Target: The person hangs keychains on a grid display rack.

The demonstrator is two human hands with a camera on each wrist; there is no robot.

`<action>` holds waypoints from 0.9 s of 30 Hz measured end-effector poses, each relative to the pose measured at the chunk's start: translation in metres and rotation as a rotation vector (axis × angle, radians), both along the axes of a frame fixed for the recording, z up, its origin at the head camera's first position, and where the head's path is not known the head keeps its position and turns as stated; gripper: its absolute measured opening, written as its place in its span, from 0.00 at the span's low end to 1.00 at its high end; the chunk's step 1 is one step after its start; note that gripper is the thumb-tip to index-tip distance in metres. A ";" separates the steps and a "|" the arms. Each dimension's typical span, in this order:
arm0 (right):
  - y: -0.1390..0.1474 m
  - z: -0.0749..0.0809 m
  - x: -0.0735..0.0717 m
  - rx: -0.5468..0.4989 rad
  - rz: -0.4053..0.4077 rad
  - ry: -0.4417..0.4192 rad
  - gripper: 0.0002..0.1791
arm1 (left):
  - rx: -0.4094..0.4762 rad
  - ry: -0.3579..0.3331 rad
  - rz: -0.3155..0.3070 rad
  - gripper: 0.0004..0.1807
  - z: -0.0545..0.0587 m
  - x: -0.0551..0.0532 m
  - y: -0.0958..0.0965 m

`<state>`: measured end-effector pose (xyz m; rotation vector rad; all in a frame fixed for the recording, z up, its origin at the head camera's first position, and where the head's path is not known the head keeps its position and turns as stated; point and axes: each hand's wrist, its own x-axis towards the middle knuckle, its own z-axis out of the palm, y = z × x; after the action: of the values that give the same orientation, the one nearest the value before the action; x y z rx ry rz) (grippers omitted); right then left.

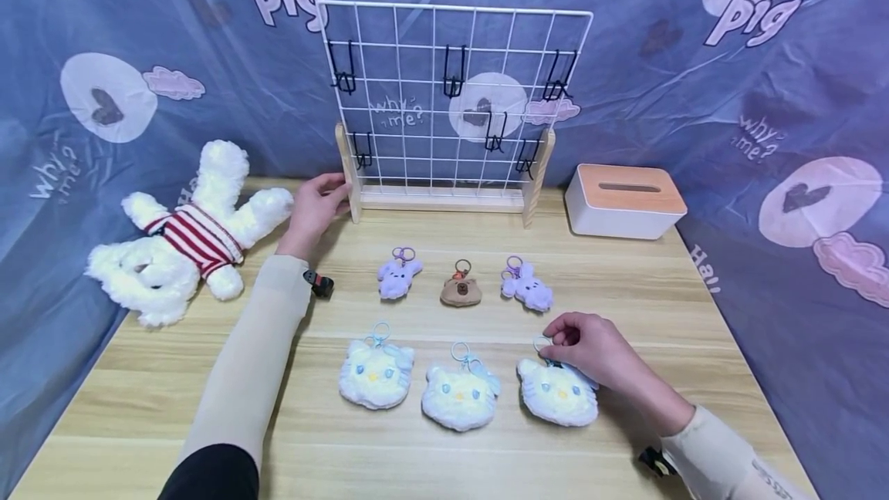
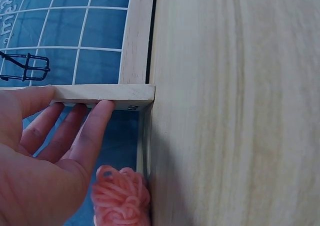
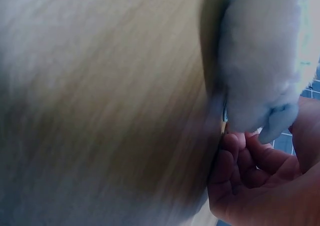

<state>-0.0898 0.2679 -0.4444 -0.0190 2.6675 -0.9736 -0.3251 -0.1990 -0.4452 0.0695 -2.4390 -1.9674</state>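
In the head view, my left hand (image 1: 316, 211) is at the left wooden post (image 1: 349, 176) of a white wire grid rack (image 1: 434, 106). In the left wrist view its relaxed fingers (image 2: 100, 116) touch the post's outer side. My right hand (image 1: 593, 346) pinches the ring at the top of the rightmost white cat-face plush keychain (image 1: 559, 396), which lies on the table. The right wrist view shows curled fingers beside the white plush (image 3: 262, 55), with the pinch itself partly hidden. Two similar keychains, a middle one (image 1: 460, 398) and a left one (image 1: 376, 376), lie in the same row.
Several black hooks (image 1: 453, 83) hang on the grid. Behind the white keychains lie two purple plush keychains (image 1: 396, 281) and a brown one (image 1: 461, 292). A white teddy bear (image 1: 160, 268) lies left; a tissue box (image 1: 625, 203) stands right. Pink yarn-like cords (image 2: 121, 196) show beside the rack.
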 end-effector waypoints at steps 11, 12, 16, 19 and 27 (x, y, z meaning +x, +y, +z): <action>-0.003 0.001 0.000 0.025 0.042 0.047 0.11 | -0.005 -0.002 0.006 0.24 -0.001 -0.001 0.000; -0.003 0.001 0.000 0.028 0.045 0.049 0.10 | -0.007 0.001 0.007 0.24 -0.002 -0.001 0.000; -0.003 0.001 -0.001 0.044 0.049 0.051 0.11 | -0.007 0.010 0.011 0.24 -0.003 -0.001 0.000; -0.003 0.001 -0.001 0.053 0.048 0.055 0.11 | -0.005 0.015 0.012 0.24 -0.003 -0.002 0.000; -0.003 0.003 -0.001 0.055 0.044 0.056 0.12 | -0.017 0.013 0.025 0.24 -0.002 0.001 0.000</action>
<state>-0.0905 0.2653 -0.4414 -0.0937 2.7320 -0.8983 -0.3244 -0.1988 -0.4473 0.0859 -2.4337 -1.9310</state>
